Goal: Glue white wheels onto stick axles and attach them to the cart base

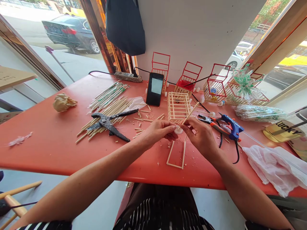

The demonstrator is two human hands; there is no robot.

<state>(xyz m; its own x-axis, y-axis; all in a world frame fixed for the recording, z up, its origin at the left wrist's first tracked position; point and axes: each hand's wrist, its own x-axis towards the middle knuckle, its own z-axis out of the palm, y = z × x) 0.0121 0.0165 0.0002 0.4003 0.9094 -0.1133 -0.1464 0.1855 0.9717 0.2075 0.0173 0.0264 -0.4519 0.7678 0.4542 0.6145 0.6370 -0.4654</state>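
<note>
My left hand [159, 130] and my right hand [200, 134] meet above the red table [48, 143]. Between their fingertips sits a small white round cap [178, 130], pinched by the left hand. My right hand pinches a thin wooden stick [190, 113] that slants up and to the right from the cap. Just below the hands a rectangular stick frame [177, 155] lies flat on the table. Behind them stands an unpainted stick cage [178, 107].
Black shears [110, 123] rest on a pile of wooden sticks [107, 111]. A phone [154, 88] leans upright. A blue glue gun [231, 126] and red-handled pliers [211, 123] lie at right, near white cloth [271, 167]. Red-painted stick carts [188, 78] line the wall. Crumpled paper [62, 102] lies left.
</note>
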